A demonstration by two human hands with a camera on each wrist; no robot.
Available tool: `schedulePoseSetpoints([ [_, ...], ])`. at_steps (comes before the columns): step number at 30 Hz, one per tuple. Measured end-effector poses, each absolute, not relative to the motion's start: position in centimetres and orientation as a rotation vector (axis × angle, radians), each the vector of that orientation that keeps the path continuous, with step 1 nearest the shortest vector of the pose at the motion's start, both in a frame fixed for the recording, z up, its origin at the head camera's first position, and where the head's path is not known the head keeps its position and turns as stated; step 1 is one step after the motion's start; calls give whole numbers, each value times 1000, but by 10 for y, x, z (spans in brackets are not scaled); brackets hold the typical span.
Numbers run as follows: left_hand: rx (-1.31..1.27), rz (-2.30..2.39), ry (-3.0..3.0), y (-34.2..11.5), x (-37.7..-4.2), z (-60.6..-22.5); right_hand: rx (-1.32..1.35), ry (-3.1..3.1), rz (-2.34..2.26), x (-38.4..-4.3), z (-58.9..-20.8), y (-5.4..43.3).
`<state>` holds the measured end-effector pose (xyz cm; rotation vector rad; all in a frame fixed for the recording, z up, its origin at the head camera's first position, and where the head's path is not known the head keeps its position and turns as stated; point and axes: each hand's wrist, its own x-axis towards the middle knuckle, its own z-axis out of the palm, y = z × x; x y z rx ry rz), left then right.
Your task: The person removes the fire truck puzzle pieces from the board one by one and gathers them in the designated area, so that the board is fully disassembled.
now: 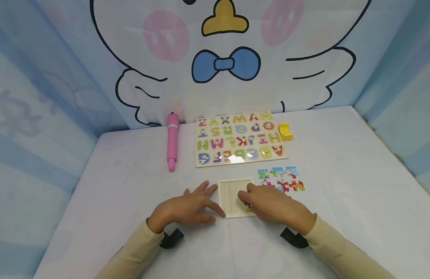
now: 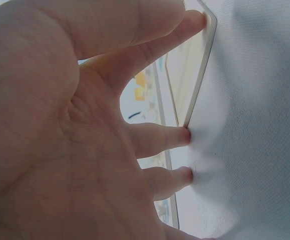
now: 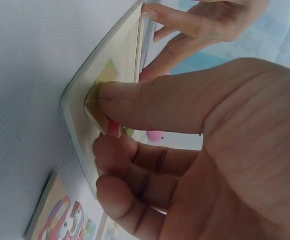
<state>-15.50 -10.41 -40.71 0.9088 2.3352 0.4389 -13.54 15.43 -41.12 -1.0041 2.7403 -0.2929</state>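
A shallow wooden puzzle tray (image 1: 232,197) lies on the table between the hands. My left hand (image 1: 190,205) spreads its fingers along the tray's left side, with fingertips touching its edge and the tabletop. Over the tray's right part, my right hand (image 1: 274,203) pinches a small jigsaw piece (image 3: 103,95) between thumb and curled fingers. That piece is tilted in the tray's near right corner, and the fingers hide part of it. Several colourful jigsaw pieces (image 1: 282,186) lie right of the tray, some of them covered by the right hand.
Behind the tray lies a wooden alphabet board (image 1: 222,159) with coloured letters. A pink pen-shaped object (image 1: 172,141) is to its left, and a small yellow block (image 1: 285,132) is beside its right edge. A printed curtain (image 1: 229,93) hangs at the table's back.
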Motion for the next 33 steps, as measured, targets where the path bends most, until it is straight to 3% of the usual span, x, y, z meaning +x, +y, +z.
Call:
schedulePoseSetpoints([
  [11,900,439,2339,-104,-155,-409,-1049,2686,-610,-142,-382,178],
  [18,896,423,2347,-105,-156,-408,-866,2765,-676,-146,-359,225],
  [26,884,412,2349,-104,-157,-407,-683,2767,-646,-146,-373,279],
  [33,873,427,2345,-104,-156,-406,-666,2635,-689,-141,-393,292],
])
